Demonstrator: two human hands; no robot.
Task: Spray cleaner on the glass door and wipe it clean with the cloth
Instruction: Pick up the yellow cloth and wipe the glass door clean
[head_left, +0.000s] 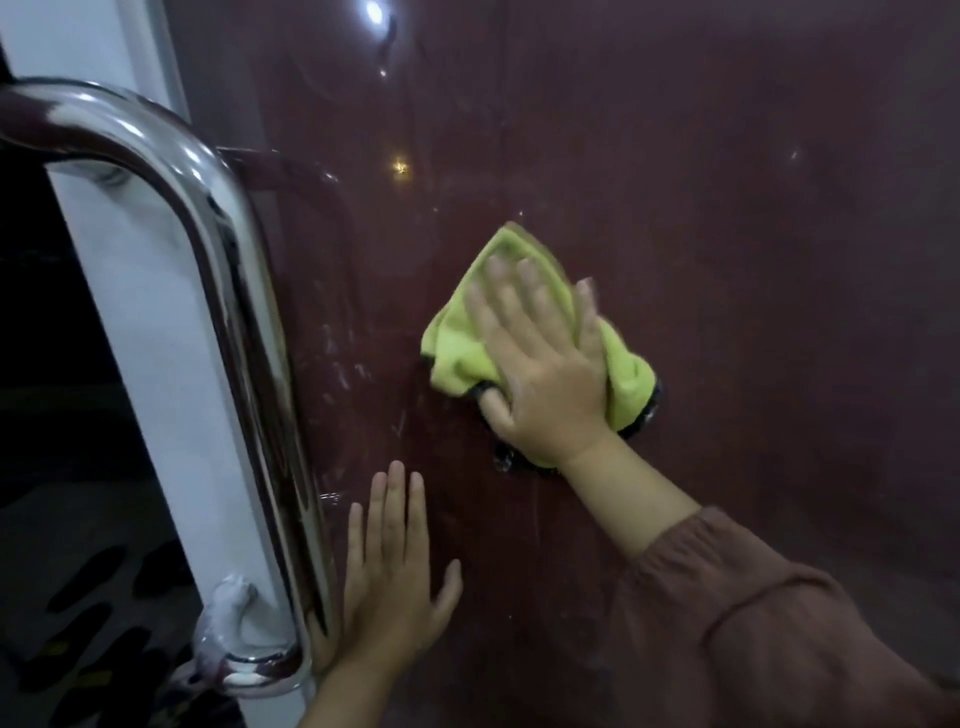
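The glass door (727, 234) fills most of the view, dark reddish with faint streaks and droplets near its left side. A yellow-green cloth (457, 353) with a dark edge lies flat against the glass at the middle. My right hand (545, 364) presses on the cloth with fingers spread and straight, the thumb tucked at the cloth's lower edge. My left hand (389, 566) rests flat on the glass lower down, fingers straight, just right of the handle. No spray bottle is in view.
A curved chrome door handle (228, 291) runs down the white door frame (150, 312) at the left, with its lower mount (244, 660) close to my left hand. Beyond the frame at far left is a dark patterned floor (78, 597).
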